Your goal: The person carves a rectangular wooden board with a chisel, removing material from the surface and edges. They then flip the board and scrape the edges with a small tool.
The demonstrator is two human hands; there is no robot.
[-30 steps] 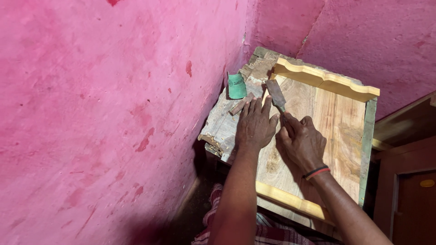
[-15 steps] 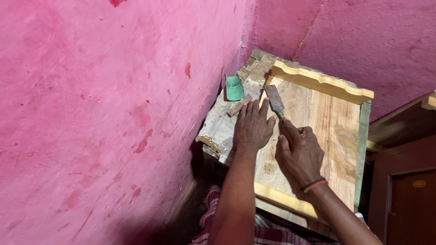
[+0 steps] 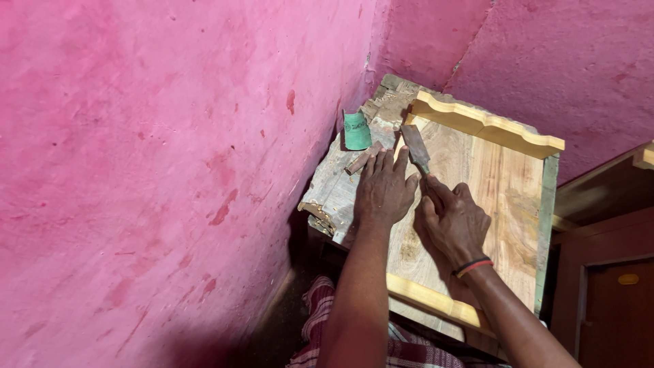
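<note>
My right hand (image 3: 453, 221) grips a flat-bladed chisel (image 3: 415, 148), whose blade points up toward the far rail of a wooden panel (image 3: 501, 184) with pale scalloped edge rails. My left hand (image 3: 383, 187) lies flat, fingers spread, on the panel's left edge beside the blade, and its fingertips touch the chisel shank. A red and black band circles my right wrist. A green paper cup (image 3: 356, 131) lies on its side just beyond my left fingers, next to a small brown stick-like piece (image 3: 361, 160).
A rough weathered board (image 3: 334, 187) lies under the panel against the pink wall (image 3: 170, 170). Pink walls meet in a corner behind the panel. Dark wooden furniture (image 3: 606, 272) stands at the right. Checked cloth (image 3: 320, 307) shows below my arms.
My right hand and the chisel have shifted slightly down the panel and back; the left hand has stayed flat in the same spot. The view has drifted a little.
</note>
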